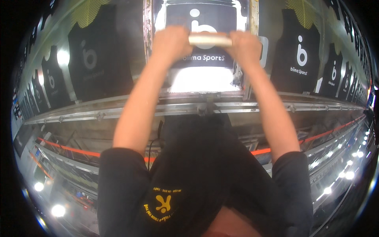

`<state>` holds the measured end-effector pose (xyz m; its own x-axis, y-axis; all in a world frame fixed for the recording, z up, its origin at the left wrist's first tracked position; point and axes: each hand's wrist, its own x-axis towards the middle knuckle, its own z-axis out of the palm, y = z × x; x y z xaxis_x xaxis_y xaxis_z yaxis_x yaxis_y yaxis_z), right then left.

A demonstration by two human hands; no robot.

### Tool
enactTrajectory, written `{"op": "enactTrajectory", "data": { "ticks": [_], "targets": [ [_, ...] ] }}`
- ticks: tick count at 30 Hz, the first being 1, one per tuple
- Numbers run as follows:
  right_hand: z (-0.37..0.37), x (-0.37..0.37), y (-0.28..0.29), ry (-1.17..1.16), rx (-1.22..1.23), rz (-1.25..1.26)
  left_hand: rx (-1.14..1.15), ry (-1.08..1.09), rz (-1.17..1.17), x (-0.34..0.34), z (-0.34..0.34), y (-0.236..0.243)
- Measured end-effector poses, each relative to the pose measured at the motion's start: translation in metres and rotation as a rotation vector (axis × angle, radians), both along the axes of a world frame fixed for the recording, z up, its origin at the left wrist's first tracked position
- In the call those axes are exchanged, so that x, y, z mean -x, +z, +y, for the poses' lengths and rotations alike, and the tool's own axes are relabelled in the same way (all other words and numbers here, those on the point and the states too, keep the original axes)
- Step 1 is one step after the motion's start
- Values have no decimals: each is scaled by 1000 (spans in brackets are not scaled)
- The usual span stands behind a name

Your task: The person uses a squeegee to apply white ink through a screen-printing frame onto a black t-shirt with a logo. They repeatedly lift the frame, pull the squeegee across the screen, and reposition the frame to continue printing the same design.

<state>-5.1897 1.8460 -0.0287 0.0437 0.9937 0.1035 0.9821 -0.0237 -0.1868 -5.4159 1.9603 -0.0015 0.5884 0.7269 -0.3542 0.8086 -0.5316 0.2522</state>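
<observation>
Both my hands grip the pale wooden handle of a squeegee [210, 40], stretched out ahead of me. The fingers of my left hand [172, 43] are wrapped round its left end. My right hand [246, 48] is closed on the right end. Beneath the squeegee lies a printing screen in a frame [255, 15], with a dark panel and a white logo and lettering showing in its middle. White ink [202, 81] covers the near part of the screen and streaks its sides. The squeegee's blade is hidden from view.
A dark sleeveless top [98, 51] with a dim logo lies left of the frame. Another dark top [298, 51] with a bright white print lies to the right. Several more line both sides. A metal rail [244, 106] runs along the near table edge, before my body.
</observation>
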Motion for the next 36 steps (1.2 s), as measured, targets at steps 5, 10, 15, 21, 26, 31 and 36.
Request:
{"op": "enactTrajectory", "data": {
  "ticks": [5,10,15,21,26,31,36],
  "targets": [
    [-132,43,-13,30,-107,75,-25,-13,-90,50,-127,-4],
    [-129,25,11,169,5,183,36,-111,-16,51,-126,17],
    [-90,2,23,70,240,172,-98,-171,-130,26,-101,5],
    [-77,-8,10,9,584,289,254,-168,19,8,-77,-8],
    [-48,-36,4,-129,747,596,520,-160,2,1,-39,-8],
    [-47,-83,17,-739,-44,785,205,-215,-186,-2,34,32],
    [-52,-104,-26,-846,-164,806,-51,-257,-214,-27,121,46]
  ]
}}
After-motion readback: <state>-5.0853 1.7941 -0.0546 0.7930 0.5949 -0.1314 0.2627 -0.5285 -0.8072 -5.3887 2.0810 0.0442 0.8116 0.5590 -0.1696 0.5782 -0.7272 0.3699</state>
